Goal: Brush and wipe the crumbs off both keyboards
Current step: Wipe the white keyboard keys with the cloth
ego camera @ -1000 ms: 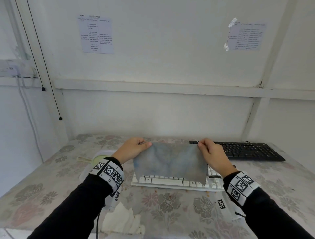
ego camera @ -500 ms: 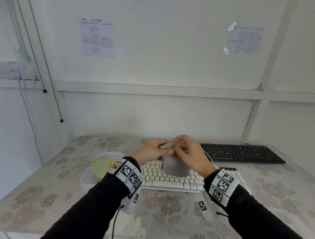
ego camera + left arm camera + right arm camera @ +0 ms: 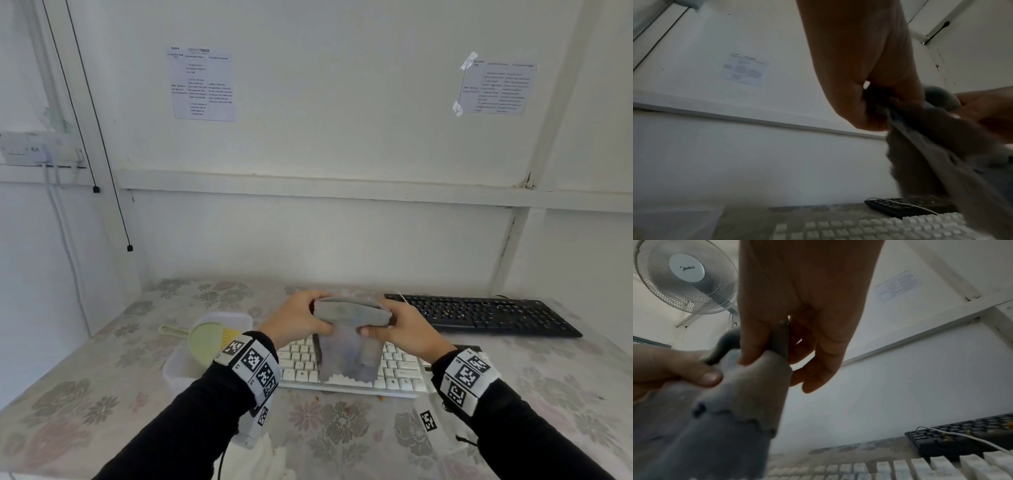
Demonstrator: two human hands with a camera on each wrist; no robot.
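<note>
A grey cloth (image 3: 349, 339), folded over at its top, hangs above the white keyboard (image 3: 394, 371). My left hand (image 3: 298, 318) pinches its left top corner and my right hand (image 3: 400, 325) pinches the right one. In the left wrist view my left hand (image 3: 875, 104) grips the cloth (image 3: 941, 146). In the right wrist view the thumb and fingers of my right hand (image 3: 777, 344) pinch the cloth (image 3: 725, 418). The black keyboard (image 3: 486, 313) lies at the back right with small crumbs on its keys. The cloth hides the middle of the white keyboard.
A white tub (image 3: 178, 363) with a green brush (image 3: 202, 339) in it stands left of the white keyboard. A few crumbs (image 3: 379, 397) lie by the keyboard's front edge. White tissue (image 3: 263, 455) lies near the table's front edge. A fan (image 3: 686, 275) is mounted on the wall.
The cloth was stretched wide between my hands, then my hands came together and folded it. Now they hold it as a narrower folded piece, slightly apart.
</note>
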